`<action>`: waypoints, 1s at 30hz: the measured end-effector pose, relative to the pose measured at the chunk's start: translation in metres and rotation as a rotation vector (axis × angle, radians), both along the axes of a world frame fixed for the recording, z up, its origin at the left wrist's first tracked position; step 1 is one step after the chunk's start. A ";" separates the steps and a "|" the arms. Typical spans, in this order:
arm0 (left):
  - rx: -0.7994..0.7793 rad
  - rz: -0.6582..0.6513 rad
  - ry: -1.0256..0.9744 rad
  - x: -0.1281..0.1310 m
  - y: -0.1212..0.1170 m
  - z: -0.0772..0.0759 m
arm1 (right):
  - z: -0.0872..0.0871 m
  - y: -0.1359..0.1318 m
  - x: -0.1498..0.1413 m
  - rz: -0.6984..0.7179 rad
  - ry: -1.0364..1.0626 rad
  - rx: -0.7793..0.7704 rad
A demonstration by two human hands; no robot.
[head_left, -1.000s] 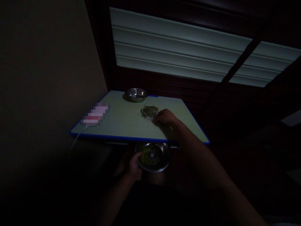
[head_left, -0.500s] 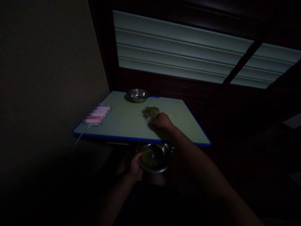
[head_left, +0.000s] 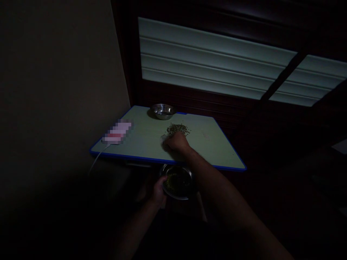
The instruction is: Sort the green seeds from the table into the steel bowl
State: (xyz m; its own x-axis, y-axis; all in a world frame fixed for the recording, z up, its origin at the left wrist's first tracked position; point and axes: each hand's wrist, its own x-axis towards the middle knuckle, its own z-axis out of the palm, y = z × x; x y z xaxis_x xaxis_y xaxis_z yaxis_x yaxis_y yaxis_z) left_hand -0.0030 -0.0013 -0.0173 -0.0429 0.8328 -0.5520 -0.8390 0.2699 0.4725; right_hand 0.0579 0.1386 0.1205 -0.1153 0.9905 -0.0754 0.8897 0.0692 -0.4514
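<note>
My left hand (head_left: 158,191) grips the left rim of a metal bowl (head_left: 188,180), held just below the front edge of the small table (head_left: 143,144). Greenish grains (head_left: 171,182) lie inside the bowl on its left side. Over the tabletop my right hand (head_left: 179,142) is closed, knuckles up, at the near side of a loose pile of small brownish-green grains (head_left: 177,128). A small pale, translucent thing (head_left: 163,138) pokes out at its left, seemingly in the fingers; the dim light hides what it is.
A second metal bowl (head_left: 164,116) stands at the table's back edge. On the left lies a blurred-out pink and white object (head_left: 118,132), with a white cable (head_left: 94,164) hanging over the edge. A wall (head_left: 67,72) rises at left, slatted panels (head_left: 206,68) behind.
My right hand has moved a little left and nearer along the pile, with the pale thing now at its left. The left hand still holds the bowl. The whole view has shifted slightly.
</note>
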 end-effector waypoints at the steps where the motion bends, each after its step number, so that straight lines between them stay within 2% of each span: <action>1: 0.001 0.001 -0.004 0.000 0.000 0.000 | 0.000 0.001 -0.004 0.009 -0.001 -0.001; 8: 0.021 0.010 -0.010 -0.002 -0.002 0.001 | -0.004 0.006 -0.026 -0.018 0.017 0.030; 16: 0.051 0.012 0.062 -0.005 -0.003 -0.006 | -0.003 0.009 -0.049 -0.013 0.040 -0.003; 21: 0.043 -0.018 0.019 -0.007 -0.003 -0.006 | -0.003 0.011 -0.063 -0.002 0.028 0.026; 30: 0.054 -0.018 -0.017 -0.009 -0.001 -0.007 | -0.004 0.020 -0.075 -0.017 0.111 -0.046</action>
State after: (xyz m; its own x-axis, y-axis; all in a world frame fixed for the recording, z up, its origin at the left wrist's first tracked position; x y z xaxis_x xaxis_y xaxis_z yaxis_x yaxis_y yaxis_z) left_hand -0.0115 -0.0026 -0.0244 -0.0189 0.8620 -0.5066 -0.8423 0.2593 0.4726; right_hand -0.0170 0.1583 0.1164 -0.1092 0.9881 -0.1083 0.8348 0.0320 -0.5496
